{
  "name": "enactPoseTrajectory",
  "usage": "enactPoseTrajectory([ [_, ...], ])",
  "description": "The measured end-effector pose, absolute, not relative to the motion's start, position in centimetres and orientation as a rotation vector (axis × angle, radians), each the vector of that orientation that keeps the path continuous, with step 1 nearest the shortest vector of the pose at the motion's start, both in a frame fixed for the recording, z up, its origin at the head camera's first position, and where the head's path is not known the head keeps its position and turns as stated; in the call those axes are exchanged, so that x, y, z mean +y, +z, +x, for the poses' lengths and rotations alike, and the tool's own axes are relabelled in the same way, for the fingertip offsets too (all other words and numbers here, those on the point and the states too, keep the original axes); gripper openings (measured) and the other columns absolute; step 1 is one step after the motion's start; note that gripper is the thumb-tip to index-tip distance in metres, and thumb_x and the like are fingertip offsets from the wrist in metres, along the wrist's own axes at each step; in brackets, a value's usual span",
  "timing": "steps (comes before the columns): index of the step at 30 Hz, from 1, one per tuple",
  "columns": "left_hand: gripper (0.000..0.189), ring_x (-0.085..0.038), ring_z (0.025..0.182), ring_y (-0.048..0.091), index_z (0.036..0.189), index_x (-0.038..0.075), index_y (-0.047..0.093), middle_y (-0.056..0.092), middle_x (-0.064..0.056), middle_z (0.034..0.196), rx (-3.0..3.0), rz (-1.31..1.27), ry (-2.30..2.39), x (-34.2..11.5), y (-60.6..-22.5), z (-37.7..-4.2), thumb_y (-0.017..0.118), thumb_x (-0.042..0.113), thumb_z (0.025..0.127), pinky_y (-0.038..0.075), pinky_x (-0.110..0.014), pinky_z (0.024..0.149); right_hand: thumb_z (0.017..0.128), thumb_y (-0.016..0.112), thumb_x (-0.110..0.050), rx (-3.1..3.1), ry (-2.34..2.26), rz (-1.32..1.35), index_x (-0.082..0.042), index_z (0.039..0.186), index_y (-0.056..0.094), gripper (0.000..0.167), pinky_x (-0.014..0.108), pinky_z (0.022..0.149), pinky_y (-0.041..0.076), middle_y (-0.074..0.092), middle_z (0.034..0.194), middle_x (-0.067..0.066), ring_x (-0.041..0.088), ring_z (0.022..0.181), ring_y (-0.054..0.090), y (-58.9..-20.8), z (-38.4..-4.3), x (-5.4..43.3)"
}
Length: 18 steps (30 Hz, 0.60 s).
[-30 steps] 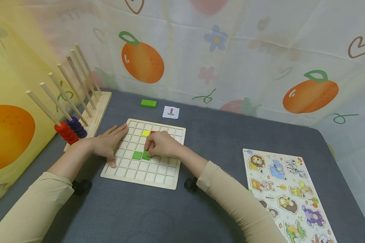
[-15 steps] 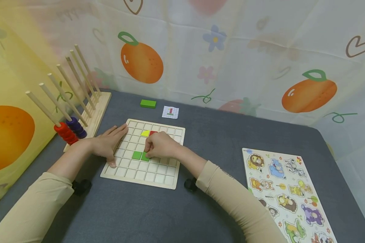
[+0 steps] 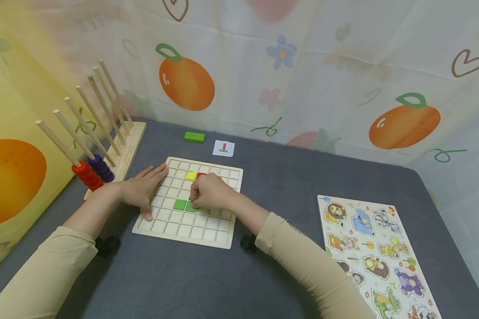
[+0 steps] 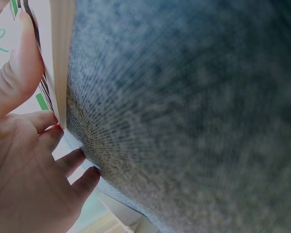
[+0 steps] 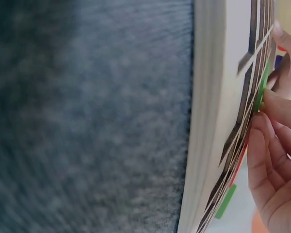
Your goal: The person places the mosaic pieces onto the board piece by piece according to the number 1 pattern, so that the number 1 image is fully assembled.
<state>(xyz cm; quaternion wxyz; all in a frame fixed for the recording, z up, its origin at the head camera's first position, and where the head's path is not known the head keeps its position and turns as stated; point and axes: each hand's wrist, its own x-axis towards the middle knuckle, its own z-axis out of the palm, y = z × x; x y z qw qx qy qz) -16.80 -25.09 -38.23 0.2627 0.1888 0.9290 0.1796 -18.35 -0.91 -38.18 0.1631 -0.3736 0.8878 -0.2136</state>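
Note:
A wooden grid board (image 3: 183, 229) lies on the dark table. My left hand (image 3: 141, 188) rests with spread fingers along its left edge; in the left wrist view, the thumb lies over the board's face. Over the middle of the grid, my right hand (image 3: 213, 191) pinches a green tile (image 3: 190, 207) that sits in a cell. In the right wrist view, thumb and index finger meet at this green tile (image 5: 262, 87). Another green tile (image 3: 179, 204) lies beside it on the left. Farther up are a yellow tile (image 3: 190, 175) and a red tile (image 3: 201, 175), the latter partly hidden by the right hand.
Behind the board lie a green block (image 3: 194, 137) and a small printed grid card (image 3: 223, 148). A wooden peg rack (image 3: 133, 137) with red and blue beads stands at left. An animal puzzle board (image 3: 367, 246) lies at right, and a patterned curtain (image 3: 243, 88) hangs behind.
The green tile under my right fingers has settled from a slight slant to lying flat in line with its neighbour. The left hand stays in place.

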Motion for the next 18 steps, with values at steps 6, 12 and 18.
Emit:
enactPoseTrajectory([
  [6,0.139,-0.056,0.148,-0.006,0.157,-0.001,0.003,-0.008,-0.024,0.166,2.511,0.507,0.494,-25.1,-38.4,-16.9,0.092,0.024,0.053,0.009,-0.077,0.113,0.081,0.076,-0.012,2.476,-0.706,-1.035,-0.014,0.086,0.076,0.005,0.015,0.064,0.047,0.074,0.079,-0.003,0.003,0.067,0.063,-37.4,-18.7,-0.2],
  [12,0.138,-0.055,0.149,-0.007,0.158,-0.001,0.004,-0.008,-0.023,0.166,2.513,0.505,0.487,-25.0,-38.3,-16.8,0.092,0.024,0.054,0.009,-0.077,0.113,0.084,0.072,-0.009,2.453,-0.775,-1.031,-0.01,0.089,0.076,0.006,0.015,0.063,0.045,0.074,0.078,0.001,0.005,0.066,0.061,-36.3,-19.8,1.4],
  [18,0.138,-0.055,0.149,-0.006,0.158,0.0,0.004,-0.008,-0.022,0.166,2.515,0.511,0.475,-25.2,-38.3,-16.9,0.092,0.027,0.054,0.01,-0.081,0.109,0.086,0.071,-0.011,2.425,-0.783,-1.005,-0.009,0.095,0.076,0.011,0.018,0.066,0.045,0.072,0.08,0.001,0.007,0.069,0.058,-35.5,-20.7,3.2],
])
